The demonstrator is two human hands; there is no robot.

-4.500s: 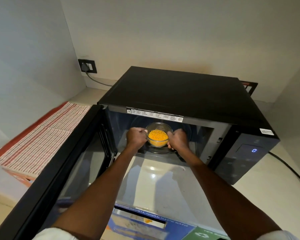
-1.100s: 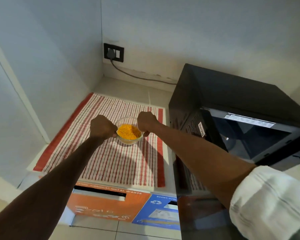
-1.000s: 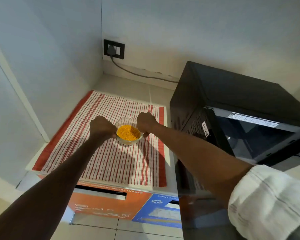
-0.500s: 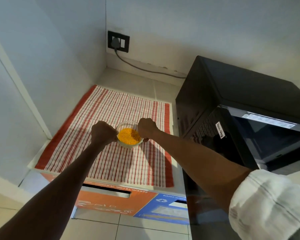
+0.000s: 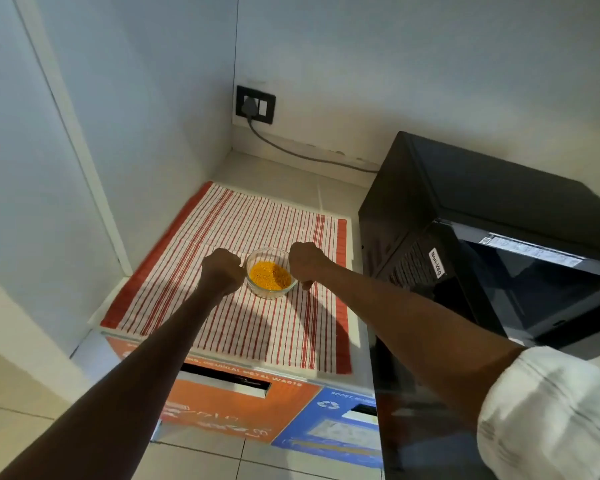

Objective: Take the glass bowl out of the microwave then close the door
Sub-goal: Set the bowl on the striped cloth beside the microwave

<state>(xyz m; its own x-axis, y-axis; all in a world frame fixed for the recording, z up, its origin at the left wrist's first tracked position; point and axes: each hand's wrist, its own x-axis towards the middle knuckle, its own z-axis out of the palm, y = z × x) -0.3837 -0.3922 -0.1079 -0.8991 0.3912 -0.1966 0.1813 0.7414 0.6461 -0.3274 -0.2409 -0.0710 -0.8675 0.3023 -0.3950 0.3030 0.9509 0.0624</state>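
Note:
The glass bowl [image 5: 270, 277], holding an orange-yellow food, sits low on the red-striped cloth [image 5: 257, 327], left of the microwave. My left hand [image 5: 222, 271] is curled against its left rim. My right hand [image 5: 307, 263] is curled against its right rim, so both hands grip the bowl. The black microwave [image 5: 499, 202] stands at the right with its cavity [image 5: 534, 289] exposed. Its door [image 5: 406, 410] hangs open toward me, under my right forearm.
The cloth covers a counter above orange and blue waste bins [image 5: 243, 414]. A wall socket [image 5: 255, 105] with a grey cable is in the back corner. White walls close in the left and rear. A white sleeve [image 5: 551, 410] covers my right upper arm.
Since 4.5 s ago the bowl came out of the microwave and moved left to the cloth. In the last second both hands lowered it a little onto the cloth. The door stays open.

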